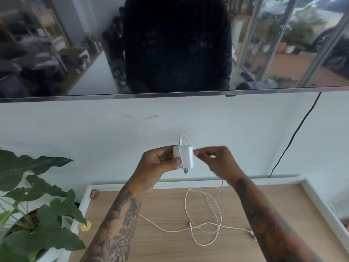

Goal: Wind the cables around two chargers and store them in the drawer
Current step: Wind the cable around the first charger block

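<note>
My left hand [160, 159] holds a white charger [187, 157] upright above the cabinet, prongs pointing down. A short loop of its white cable sticks up from the top and one turn runs down its side. My right hand [217, 157] is just right of the charger, fingers pinched on the cable, which is blurred there. The remaining white cable [204, 216] hangs down and lies in loose loops on the wooden cabinet top [160, 246]. A second charger [254, 235] is partly hidden behind my right forearm, with its cable running left across the wood.
A white raised rim [321, 203] frames the cabinet top. A leafy potted plant [37, 214] stands at the left. A dark TV screen [170, 44] hangs on the wall above, with a black cord [294, 137] dropping at the right. A small brown object [95, 193] sits in the back left corner.
</note>
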